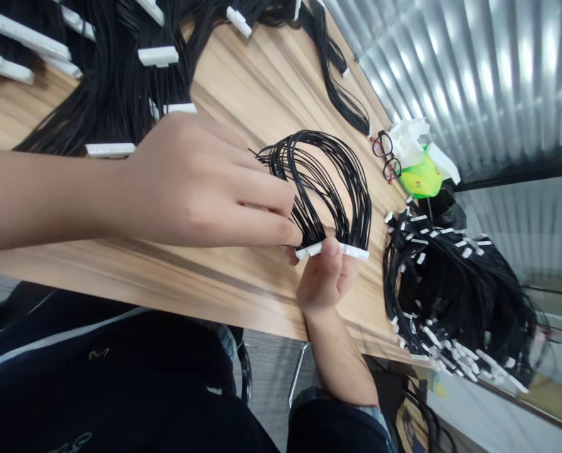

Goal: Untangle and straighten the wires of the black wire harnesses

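**Q:** Hand status?

**A:** L hand: fingers clenched on black wire bundle, just above connector. R hand: thumb pressed on front of white plastic connector, remaining fingers behind it, grasp firm as far as visible.

**Q:** Bundle location?

**A:** Held over tabletop, near its edge, wires arched up in open loop from connector. Gap below connector not readable from this view.

**Q:** Risks, nearest first?

**A:** Hard tug between hands: poss. wire pull-out at connector. Uneven thumb pressure: poss. connector twist or crack. Slip of either grip: loop drops, wires may cross or kink. Keep tension low.

**Q:** Next zone?

**A:** Harness group, upper left, close to L wrist: wires may snag on connector ends if L arm sweeps across. Heaped harnesses, right: high tangle risk on contact, so keep loop clear.

**Q:** Far items?

**A:** Eyeglasses and green item under white tissue, far end of tabletop: knock risk only on wide swing. Corrugated metal wall beyond: no hazard apparent.
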The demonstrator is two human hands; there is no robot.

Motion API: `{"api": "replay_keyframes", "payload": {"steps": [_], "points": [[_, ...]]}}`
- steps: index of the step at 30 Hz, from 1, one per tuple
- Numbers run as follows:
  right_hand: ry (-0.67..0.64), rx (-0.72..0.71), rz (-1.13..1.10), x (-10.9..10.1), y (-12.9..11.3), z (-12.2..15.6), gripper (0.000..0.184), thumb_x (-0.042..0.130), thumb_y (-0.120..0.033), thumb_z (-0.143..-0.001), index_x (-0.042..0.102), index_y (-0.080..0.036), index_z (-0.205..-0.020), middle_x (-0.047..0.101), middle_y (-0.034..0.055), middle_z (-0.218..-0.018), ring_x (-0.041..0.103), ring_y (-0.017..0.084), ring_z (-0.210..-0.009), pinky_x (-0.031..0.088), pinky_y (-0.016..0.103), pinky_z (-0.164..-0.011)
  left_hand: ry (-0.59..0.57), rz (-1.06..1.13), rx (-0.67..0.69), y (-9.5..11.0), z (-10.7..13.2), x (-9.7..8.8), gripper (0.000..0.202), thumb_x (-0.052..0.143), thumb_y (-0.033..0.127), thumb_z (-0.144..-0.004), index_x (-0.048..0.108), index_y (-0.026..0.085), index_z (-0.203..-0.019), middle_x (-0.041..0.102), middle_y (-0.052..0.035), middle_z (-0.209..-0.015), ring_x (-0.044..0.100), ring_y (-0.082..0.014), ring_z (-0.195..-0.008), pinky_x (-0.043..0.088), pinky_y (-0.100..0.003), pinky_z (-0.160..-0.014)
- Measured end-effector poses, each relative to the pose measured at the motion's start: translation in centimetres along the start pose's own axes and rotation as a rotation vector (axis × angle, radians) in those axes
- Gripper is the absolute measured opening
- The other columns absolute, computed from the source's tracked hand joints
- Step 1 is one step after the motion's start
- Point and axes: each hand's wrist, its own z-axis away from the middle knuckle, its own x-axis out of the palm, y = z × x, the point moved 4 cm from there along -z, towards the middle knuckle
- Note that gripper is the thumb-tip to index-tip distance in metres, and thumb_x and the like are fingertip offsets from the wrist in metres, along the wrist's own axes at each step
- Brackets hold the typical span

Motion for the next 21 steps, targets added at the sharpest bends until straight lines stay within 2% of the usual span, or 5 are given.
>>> {"api": "replay_keyframes", "payload": {"steps": [3,7,11,16,21], "points": [[0.015,-0.020,0.007,-0.1,0.1,0.2,0.034,0.048,-0.034,-0.107,0.058,-0.024,-0.076,0.056,-0.0028,-0.063,0.056,0.013,-0.055,0.046,0.029,-0.048,-0.059,-0.009,0.039,0.0,-0.1,0.0,0.032,0.044,0.023,-0.102,0.075,0.022,-0.105,0.070,0.0066,-0.087,0.071,-0.0092,-0.077,0.043,-0.024,-0.065],[0.019,-0.061,0.082,-0.3,0.2,0.5,0.030,0.047,-0.033,-0.107,0.061,-0.024,-0.082,0.061,-0.0019,-0.068,0.058,0.013,-0.057,0.047,0.029,-0.049,-0.126,0.023,-0.077,-0.2,-0.4,0.4,0.035,0.041,0.033,-0.107,0.075,0.026,-0.104,0.074,0.0080,-0.091,0.073,-0.0109,-0.080,0.050,-0.024,-0.065],[0.018,-0.075,0.201,-0.4,0.1,0.6,0.036,0.045,-0.035,-0.108,0.060,-0.023,-0.078,0.061,-0.0013,-0.066,0.059,0.014,-0.057,0.047,0.029,-0.050,-0.071,0.051,-0.101,-0.2,-0.6,1.0,0.039,0.040,0.036,-0.108,0.075,0.026,-0.097,0.074,0.0091,-0.084,0.068,-0.0083,-0.063,0.038,-0.018,-0.053],[0.026,-0.047,0.181,-0.5,-0.1,0.6,0.038,0.044,-0.036,-0.107,0.057,-0.023,-0.075,0.060,-0.0002,-0.066,0.059,0.015,-0.057,0.047,0.031,-0.049,-0.082,-0.028,-0.068,0.1,-0.5,0.9,0.039,0.035,0.017,-0.105,0.072,0.029,-0.115,0.074,0.0115,-0.087,0.069,-0.0052,-0.072,0.037,-0.018,-0.061],[0.043,-0.052,0.187,-0.4,0.2,0.6,0.038,0.046,-0.037,-0.107,0.056,-0.023,-0.074,0.059,-0.0008,-0.066,0.057,0.014,-0.055,0.045,0.031,-0.050,-0.038,0.006,-0.052,-0.1,-0.4,0.9,0.030,0.045,0.029,-0.107,0.075,0.028,-0.109,0.073,0.0085,-0.083,0.064,-0.0057,-0.066,0.029,-0.020,-0.057]]}}
